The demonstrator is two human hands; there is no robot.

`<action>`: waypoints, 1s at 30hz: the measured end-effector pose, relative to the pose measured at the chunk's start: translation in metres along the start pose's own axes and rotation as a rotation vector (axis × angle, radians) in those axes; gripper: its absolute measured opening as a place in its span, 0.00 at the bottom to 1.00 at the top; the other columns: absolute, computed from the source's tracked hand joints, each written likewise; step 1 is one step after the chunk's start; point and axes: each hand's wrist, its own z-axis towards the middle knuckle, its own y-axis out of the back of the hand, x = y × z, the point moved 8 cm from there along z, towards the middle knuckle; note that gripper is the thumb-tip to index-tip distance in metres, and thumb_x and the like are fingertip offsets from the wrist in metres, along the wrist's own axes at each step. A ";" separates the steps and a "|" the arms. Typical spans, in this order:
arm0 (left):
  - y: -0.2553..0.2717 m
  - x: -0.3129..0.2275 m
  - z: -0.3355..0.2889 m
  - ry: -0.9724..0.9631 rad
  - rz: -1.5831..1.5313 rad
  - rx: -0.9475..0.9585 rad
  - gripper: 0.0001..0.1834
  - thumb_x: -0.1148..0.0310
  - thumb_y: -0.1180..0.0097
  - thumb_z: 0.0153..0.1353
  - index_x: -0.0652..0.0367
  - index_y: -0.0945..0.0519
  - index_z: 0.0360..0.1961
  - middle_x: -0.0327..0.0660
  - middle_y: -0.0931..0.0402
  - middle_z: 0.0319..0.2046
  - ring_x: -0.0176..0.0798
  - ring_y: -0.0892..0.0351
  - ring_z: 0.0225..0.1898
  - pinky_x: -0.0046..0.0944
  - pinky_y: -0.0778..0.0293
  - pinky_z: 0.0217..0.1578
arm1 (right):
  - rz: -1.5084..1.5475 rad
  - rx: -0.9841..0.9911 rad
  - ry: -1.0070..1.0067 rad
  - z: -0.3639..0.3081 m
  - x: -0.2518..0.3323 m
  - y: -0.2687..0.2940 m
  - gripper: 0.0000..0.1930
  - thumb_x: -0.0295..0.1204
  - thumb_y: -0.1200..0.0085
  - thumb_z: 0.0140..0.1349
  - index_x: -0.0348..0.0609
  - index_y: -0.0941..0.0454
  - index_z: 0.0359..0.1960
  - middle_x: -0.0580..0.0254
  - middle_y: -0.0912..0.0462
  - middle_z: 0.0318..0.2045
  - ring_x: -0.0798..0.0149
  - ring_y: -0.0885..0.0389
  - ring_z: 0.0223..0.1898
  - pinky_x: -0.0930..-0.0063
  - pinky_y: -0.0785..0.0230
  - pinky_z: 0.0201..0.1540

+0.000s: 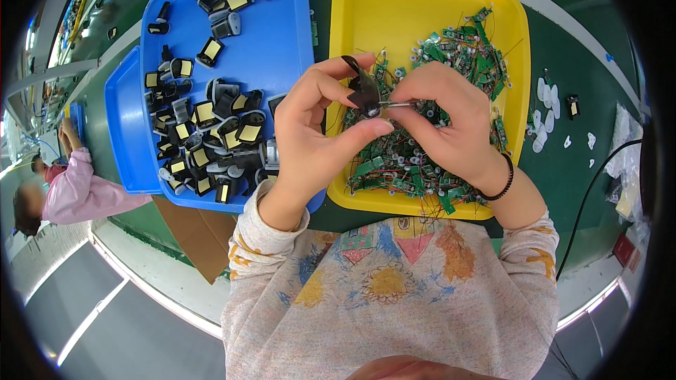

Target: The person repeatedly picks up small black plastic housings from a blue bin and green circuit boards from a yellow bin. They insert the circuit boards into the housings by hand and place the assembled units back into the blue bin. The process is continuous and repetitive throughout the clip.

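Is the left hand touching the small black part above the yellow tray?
Touching. The head view shows the left hand pinching the small black part between thumb and fingers, over the yellow tray.

An electronics assembly workshop. A long green workbench [577, 169] carries a yellow tray [394, 0] of small circuit boards [458, 56] and blue trays [274, 49] of black parts. Another worker [77, 190] sits far left.

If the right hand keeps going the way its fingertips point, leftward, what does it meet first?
Most likely the small black part pinched in the left hand. The right hand already holds a thin metal piece against it, though depth is unclear.
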 end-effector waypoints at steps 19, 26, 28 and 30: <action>0.003 -0.009 -0.003 -0.084 0.209 -0.051 0.23 0.81 0.31 0.34 0.60 0.34 0.27 0.45 0.29 0.40 0.36 0.29 0.44 0.34 0.32 0.45 | -0.069 0.022 0.073 0.000 0.005 -0.005 0.09 0.19 0.42 0.38 0.43 0.26 0.24 0.63 0.26 0.23 0.59 0.27 0.25 0.71 0.35 0.26; 0.003 -0.012 -0.006 -0.116 0.267 -0.026 0.22 0.79 0.31 0.35 0.61 0.33 0.28 0.45 0.29 0.41 0.35 0.29 0.43 0.33 0.32 0.44 | -0.047 0.081 0.064 0.002 0.005 -0.007 0.09 0.21 0.41 0.39 0.43 0.26 0.24 0.64 0.26 0.23 0.59 0.27 0.25 0.72 0.35 0.26; 0.002 -0.012 -0.005 -0.112 0.274 -0.010 0.21 0.78 0.31 0.37 0.62 0.33 0.28 0.46 0.30 0.42 0.35 0.29 0.43 0.32 0.31 0.43 | -0.038 0.123 0.031 0.002 0.002 -0.008 0.08 0.22 0.41 0.40 0.43 0.26 0.25 0.64 0.26 0.23 0.61 0.27 0.25 0.73 0.36 0.25; 0.003 -0.004 -0.002 0.016 0.160 -0.031 0.21 0.77 0.32 0.38 0.63 0.31 0.32 0.46 0.30 0.43 0.35 0.29 0.43 0.32 0.30 0.41 | -0.015 0.171 -0.042 0.003 -0.002 -0.010 0.07 0.22 0.41 0.42 0.42 0.26 0.25 0.65 0.26 0.22 0.64 0.27 0.25 0.74 0.37 0.24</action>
